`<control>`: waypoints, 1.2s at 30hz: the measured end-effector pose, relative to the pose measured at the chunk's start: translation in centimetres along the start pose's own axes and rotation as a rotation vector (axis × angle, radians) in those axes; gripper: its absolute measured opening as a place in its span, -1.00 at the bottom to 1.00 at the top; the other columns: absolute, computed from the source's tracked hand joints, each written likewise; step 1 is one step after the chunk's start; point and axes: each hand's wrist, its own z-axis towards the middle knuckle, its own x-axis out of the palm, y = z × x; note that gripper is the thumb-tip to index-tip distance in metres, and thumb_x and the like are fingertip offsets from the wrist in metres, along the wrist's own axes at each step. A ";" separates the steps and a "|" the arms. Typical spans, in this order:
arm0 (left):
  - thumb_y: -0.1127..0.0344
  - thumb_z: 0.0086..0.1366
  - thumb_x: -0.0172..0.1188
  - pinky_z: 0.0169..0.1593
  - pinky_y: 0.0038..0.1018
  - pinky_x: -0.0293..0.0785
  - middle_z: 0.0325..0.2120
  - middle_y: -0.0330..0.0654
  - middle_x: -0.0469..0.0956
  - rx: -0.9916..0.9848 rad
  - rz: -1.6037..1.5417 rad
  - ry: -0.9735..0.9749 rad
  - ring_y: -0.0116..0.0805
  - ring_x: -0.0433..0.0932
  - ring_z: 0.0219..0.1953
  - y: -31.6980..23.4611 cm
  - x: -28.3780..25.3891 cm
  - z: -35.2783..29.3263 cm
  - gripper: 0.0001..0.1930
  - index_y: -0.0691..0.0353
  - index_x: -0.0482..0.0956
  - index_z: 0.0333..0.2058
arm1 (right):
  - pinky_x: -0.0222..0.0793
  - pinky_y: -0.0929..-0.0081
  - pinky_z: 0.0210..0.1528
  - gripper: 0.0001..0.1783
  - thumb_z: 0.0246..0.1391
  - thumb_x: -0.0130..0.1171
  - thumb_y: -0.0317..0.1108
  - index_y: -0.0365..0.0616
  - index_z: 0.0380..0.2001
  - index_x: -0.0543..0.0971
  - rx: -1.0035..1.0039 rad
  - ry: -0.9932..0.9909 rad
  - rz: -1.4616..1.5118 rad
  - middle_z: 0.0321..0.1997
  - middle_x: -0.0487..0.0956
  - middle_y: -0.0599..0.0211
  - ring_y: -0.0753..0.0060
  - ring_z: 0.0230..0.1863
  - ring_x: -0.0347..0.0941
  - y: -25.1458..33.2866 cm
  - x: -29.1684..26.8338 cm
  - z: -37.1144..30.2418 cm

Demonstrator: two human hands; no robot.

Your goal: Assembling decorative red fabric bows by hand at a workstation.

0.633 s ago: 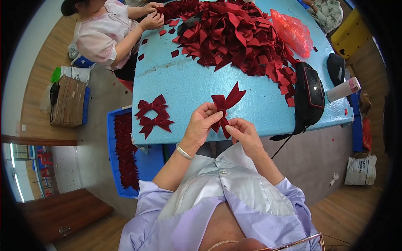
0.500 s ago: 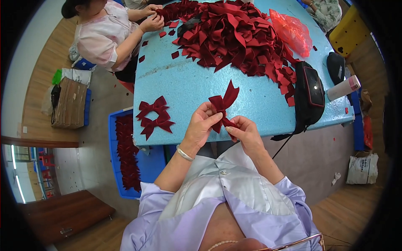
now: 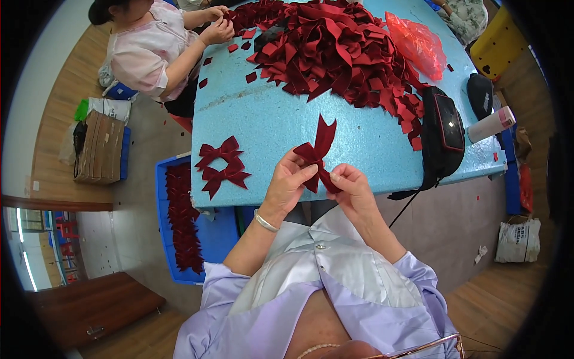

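Note:
A dark red velvet ribbon bow (image 3: 315, 151) is held over the near edge of the blue table, one tail pointing up and away. My left hand (image 3: 288, 179) pinches it around the middle, thumb on top. My right hand (image 3: 353, 184) is closed with finger and thumb together on the bow's lower right tail. Parts of the bow are hidden behind my fingers. To the left on the table lie two finished-looking red bows, an upper bow (image 3: 222, 152) and a lower bow (image 3: 225, 178), touching each other.
A big heap of red ribbon pieces (image 3: 335, 51) covers the far table (image 3: 269, 128). At right are a black bag (image 3: 442, 134), a pinkish bottle (image 3: 491, 124) and a clear red plastic bag (image 3: 421, 48). A blue crate (image 3: 215, 245) with bows stands low left. A co-worker (image 3: 146, 51) handles ribbon at far left.
My right hand has shifted slightly up and its fingers have moved along the lower tail. The bow has turned a little, its upper tail now more upright.

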 end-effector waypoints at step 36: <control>0.58 0.14 0.20 -0.21 -0.56 0.50 -0.35 -0.24 0.53 -0.058 0.378 0.193 -0.51 0.55 -0.35 -1.2 -0.1 -0.1 -0.70 0.22 0.33 -0.19 | 0.34 0.60 -0.17 -0.91 0.04 0.14 -0.55 -0.18 -0.34 0.49 -0.179 0.009 -0.487 -0.35 0.49 0.39 0.62 -0.29 0.43 3.7 -0.5 1.3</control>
